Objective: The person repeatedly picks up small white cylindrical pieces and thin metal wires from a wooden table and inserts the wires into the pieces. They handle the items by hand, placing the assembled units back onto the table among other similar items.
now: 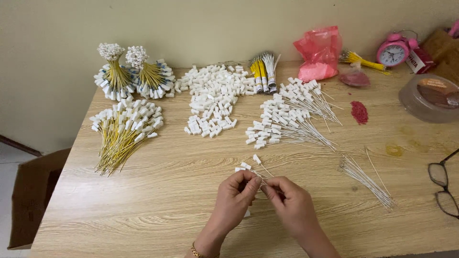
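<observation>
My left hand (234,198) and my right hand (289,203) meet near the front of the wooden table (167,200), fingertips pinched together on a thin white wire with a small white plastic connector. Two finished white-capped wires (251,163) lie just beyond my fingers. A bundle of bare thin white wires (366,179) lies to the right of my right hand. A heap of loose white connectors (213,98) sits at the table's middle back. A fan of white wires with connectors (287,119) lies right of that heap.
Yellow wires with white caps (125,131) lie at the left, two tied bundles (134,74) behind them. A pink bag (319,52), pink alarm clock (393,50), round plastic container (428,98), red beads (359,112) and glasses (444,184) sit at the right. A cardboard box (31,196) stands on the floor.
</observation>
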